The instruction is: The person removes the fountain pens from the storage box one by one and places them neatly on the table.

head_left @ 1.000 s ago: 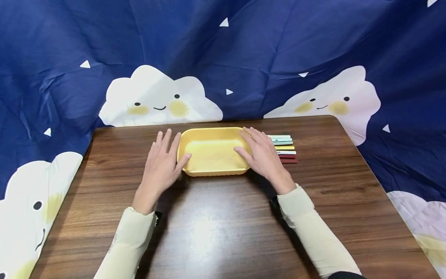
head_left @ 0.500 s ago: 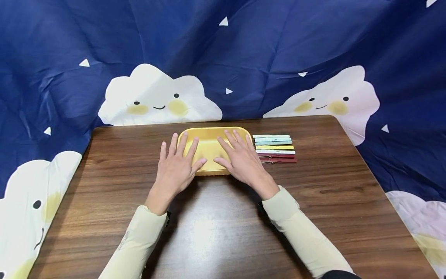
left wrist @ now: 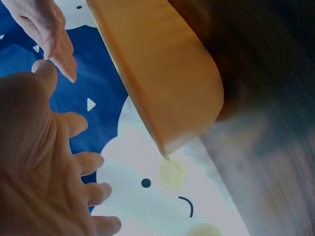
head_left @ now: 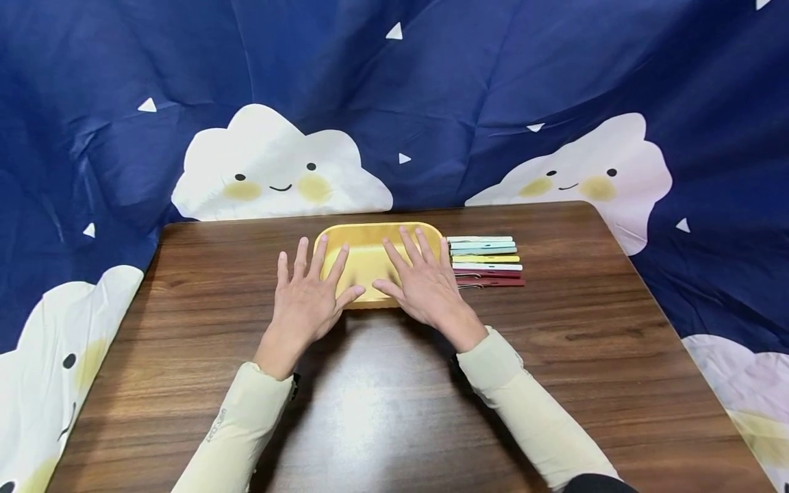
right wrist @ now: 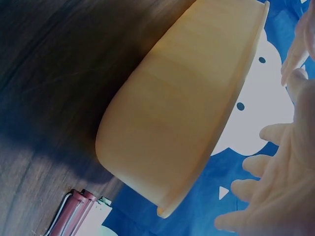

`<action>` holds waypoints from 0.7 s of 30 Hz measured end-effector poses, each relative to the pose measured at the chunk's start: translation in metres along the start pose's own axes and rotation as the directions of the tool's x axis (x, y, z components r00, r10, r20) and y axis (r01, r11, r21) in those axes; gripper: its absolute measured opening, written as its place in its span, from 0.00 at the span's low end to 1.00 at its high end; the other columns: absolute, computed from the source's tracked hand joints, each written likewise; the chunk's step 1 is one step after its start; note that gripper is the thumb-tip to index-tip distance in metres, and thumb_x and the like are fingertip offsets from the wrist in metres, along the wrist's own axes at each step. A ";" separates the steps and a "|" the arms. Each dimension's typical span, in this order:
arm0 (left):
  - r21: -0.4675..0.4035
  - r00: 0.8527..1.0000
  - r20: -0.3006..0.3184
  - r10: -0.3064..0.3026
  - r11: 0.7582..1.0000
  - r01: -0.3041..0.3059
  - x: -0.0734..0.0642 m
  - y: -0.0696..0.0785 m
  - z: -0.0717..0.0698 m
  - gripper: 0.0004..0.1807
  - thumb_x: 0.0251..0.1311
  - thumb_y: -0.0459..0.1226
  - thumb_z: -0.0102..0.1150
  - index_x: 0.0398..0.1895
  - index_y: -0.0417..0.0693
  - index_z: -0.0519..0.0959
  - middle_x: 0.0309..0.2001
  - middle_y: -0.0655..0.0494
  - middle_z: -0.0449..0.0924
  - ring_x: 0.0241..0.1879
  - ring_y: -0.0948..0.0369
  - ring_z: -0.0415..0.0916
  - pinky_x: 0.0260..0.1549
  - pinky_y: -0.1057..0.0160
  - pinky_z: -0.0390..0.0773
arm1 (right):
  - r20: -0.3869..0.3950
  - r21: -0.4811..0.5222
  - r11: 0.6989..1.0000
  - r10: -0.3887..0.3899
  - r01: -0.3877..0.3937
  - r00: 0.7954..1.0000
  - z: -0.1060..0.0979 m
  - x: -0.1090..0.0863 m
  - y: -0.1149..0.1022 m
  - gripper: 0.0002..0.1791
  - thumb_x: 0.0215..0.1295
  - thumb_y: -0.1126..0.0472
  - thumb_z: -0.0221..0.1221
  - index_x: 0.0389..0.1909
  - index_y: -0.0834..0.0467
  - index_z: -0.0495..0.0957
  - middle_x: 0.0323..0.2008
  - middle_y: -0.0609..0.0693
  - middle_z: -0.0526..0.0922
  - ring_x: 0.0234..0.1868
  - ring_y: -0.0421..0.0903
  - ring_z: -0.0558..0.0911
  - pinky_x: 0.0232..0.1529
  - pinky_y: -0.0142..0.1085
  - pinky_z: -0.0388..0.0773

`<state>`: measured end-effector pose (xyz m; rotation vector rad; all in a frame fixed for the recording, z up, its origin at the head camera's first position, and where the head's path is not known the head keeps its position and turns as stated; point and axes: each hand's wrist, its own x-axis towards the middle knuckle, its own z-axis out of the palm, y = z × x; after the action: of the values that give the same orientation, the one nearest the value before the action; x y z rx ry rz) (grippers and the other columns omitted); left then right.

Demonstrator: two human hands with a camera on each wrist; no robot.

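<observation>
A yellow rectangular tub (head_left: 364, 257) with rounded corners sits near the far edge of the table. My left hand (head_left: 308, 294) hovers over the tub's near left corner, fingers straight and spread. Over the near right corner is my right hand (head_left: 425, 281), spread the same way, palm down. Both wrist views show a gap between the fingers and the rim of the tub (left wrist: 162, 73). Nothing is held in either hand. Right of the tub lie several capped pens (head_left: 487, 259) in a row: pale green, light blue, yellow, white and dark red.
A dark wood-grain table (head_left: 370, 397) carries everything. Behind it hangs a blue cloth (head_left: 431, 89) printed with white smiling clouds and small triangles. The clipped ends of the dark red pens (right wrist: 74, 211) lie close to the tub's right end.
From the tub's two sides, both hands moved inward over it with fingers spread, uncovering the pens' left ends. Over the last half second they have barely moved.
</observation>
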<state>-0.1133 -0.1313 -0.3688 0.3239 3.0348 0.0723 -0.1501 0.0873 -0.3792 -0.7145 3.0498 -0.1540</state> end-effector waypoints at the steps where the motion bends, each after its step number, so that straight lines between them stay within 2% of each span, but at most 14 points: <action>1: 0.001 1.000 0.003 0.000 1.000 0.000 0.000 0.000 0.000 0.43 0.72 0.68 0.31 0.83 0.62 0.45 0.82 0.46 0.34 0.79 0.42 0.26 0.73 0.34 0.29 | 0.003 0.009 1.000 0.007 -0.007 1.000 0.000 0.000 0.000 0.42 0.74 0.29 0.41 0.81 0.45 0.51 0.81 0.54 0.44 0.80 0.58 0.41 0.74 0.66 0.37; 6: -0.007 1.000 0.002 -0.007 1.000 0.007 -0.001 -0.001 0.002 0.43 0.71 0.69 0.31 0.83 0.62 0.45 0.82 0.45 0.35 0.79 0.41 0.27 0.73 0.33 0.31 | 0.017 0.039 0.998 0.042 -0.042 0.999 0.000 -0.001 0.001 0.41 0.74 0.29 0.40 0.81 0.44 0.51 0.81 0.54 0.42 0.80 0.57 0.39 0.74 0.66 0.34; 12: -0.023 1.000 0.000 -0.020 1.000 0.020 -0.002 -0.003 0.004 0.43 0.71 0.69 0.31 0.83 0.61 0.45 0.82 0.46 0.35 0.78 0.40 0.28 0.73 0.33 0.31 | 0.024 0.031 0.998 0.060 -0.061 0.998 0.000 -0.002 0.003 0.41 0.74 0.28 0.39 0.81 0.44 0.52 0.81 0.53 0.42 0.80 0.57 0.40 0.74 0.66 0.33; 21: -0.065 0.999 0.023 -0.037 0.997 0.039 -0.002 -0.006 0.002 0.43 0.72 0.69 0.31 0.83 0.61 0.43 0.82 0.46 0.33 0.78 0.41 0.22 0.73 0.34 0.27 | 0.023 0.055 0.996 0.075 -0.076 0.997 -0.001 -0.002 0.003 0.42 0.74 0.28 0.41 0.82 0.44 0.50 0.81 0.53 0.41 0.80 0.57 0.38 0.74 0.65 0.29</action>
<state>-0.1120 -0.1381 -0.3710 0.2598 3.0074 0.1637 -0.1497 0.0913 -0.3782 -0.5929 3.0330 -0.2288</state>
